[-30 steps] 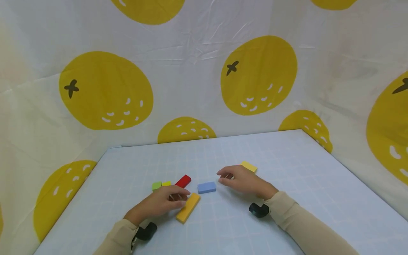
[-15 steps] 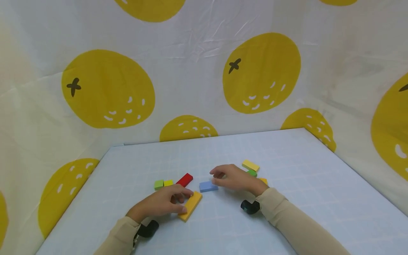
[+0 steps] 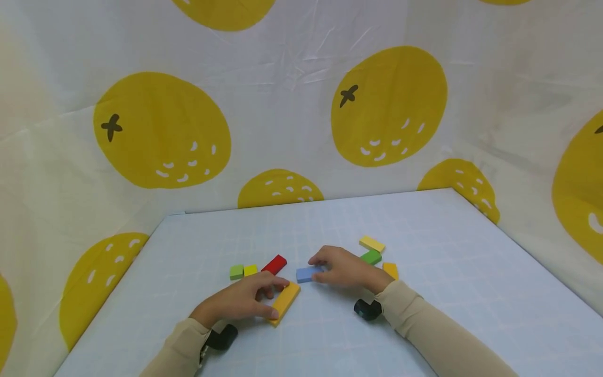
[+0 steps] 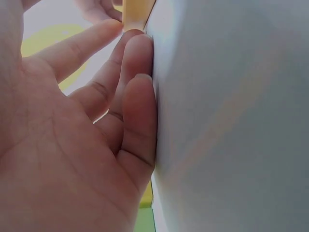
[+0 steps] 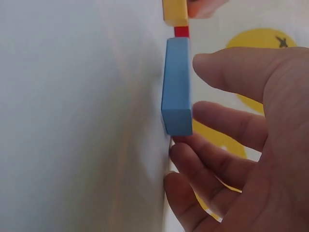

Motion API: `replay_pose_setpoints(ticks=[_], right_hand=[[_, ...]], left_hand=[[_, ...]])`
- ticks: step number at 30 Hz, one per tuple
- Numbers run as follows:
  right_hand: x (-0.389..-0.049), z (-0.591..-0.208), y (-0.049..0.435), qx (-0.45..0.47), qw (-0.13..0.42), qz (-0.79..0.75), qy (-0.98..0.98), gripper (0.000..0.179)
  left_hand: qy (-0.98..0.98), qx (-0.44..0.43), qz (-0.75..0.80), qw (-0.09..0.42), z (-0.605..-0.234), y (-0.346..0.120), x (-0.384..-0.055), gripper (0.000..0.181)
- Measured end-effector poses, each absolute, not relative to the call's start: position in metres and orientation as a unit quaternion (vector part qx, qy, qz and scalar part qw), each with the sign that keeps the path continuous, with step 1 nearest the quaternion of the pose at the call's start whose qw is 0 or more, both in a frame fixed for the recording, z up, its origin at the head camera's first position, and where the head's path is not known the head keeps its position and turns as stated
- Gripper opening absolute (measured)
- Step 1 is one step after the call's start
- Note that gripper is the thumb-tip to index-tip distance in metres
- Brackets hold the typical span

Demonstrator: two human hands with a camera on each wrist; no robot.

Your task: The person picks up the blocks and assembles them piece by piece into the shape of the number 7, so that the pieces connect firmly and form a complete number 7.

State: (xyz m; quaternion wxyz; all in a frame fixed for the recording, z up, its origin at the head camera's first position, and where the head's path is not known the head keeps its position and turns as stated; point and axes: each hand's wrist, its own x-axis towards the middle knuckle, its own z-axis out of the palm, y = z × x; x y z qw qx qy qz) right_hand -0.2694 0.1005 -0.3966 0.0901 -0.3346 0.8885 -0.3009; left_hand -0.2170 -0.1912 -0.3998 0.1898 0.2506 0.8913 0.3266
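Observation:
My left hand (image 3: 240, 301) spans the long orange block (image 3: 287, 301), its thumb at the near end and its index finger at the far end. In the left wrist view, the left index fingertip meets the edge of that orange block (image 4: 137, 12), while the other fingers curl low by the table. My right hand (image 3: 344, 267) is at the blue block (image 3: 307, 274), thumb on the near side and index finger on the far side. The right wrist view shows the blue block (image 5: 177, 87) flat on the table, a slight gap between it and the thumb tip.
A red block (image 3: 275, 264), a yellow block (image 3: 250, 270) and a light green block (image 3: 236, 272) lie beyond the left hand. Around the right wrist are a green block (image 3: 371, 257), a pale yellow block (image 3: 372, 243) and a short orange block (image 3: 390, 270). A fruit-print curtain (image 3: 282, 120) hangs behind.
My right hand has moved left and down onto the blue block, uncovering the green and short orange blocks. My left thumb and index finger have spread and settled at the long orange block.

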Motion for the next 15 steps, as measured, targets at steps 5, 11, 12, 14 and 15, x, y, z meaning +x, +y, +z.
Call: replay_pose_setpoints(ticks=[5, 11, 12, 14, 15], right_hand=[[-0.2699, -0.3973, 0.1004, -0.336, 0.084, -0.284, 0.894, 0.033], [-0.2704, -0.3995, 0.0999, -0.339, 0.079, -0.278, 0.895, 0.032], [-0.2704, -0.3996, 0.1, -0.338, 0.079, -0.276, 0.896, 0.032], [-0.2702, -0.4001, 0.1002, -0.337, 0.078, -0.274, 0.897, 0.032], [-0.27, -0.4003, 0.1004, -0.335, 0.078, -0.273, 0.898, 0.033]], left_hand=[[0.893, 0.253, 0.322, 0.188, -0.4016, -0.1894, -0.2192, 0.06], [0.891, 0.262, 0.318, 0.189, -0.4026, -0.1891, -0.2204, 0.062], [0.891, 0.261, 0.317, 0.191, -0.4024, -0.189, -0.2207, 0.062], [0.892, 0.258, 0.314, 0.197, -0.4016, -0.1883, -0.2213, 0.063], [0.892, 0.257, 0.313, 0.2, -0.4011, -0.1881, -0.2216, 0.063]])
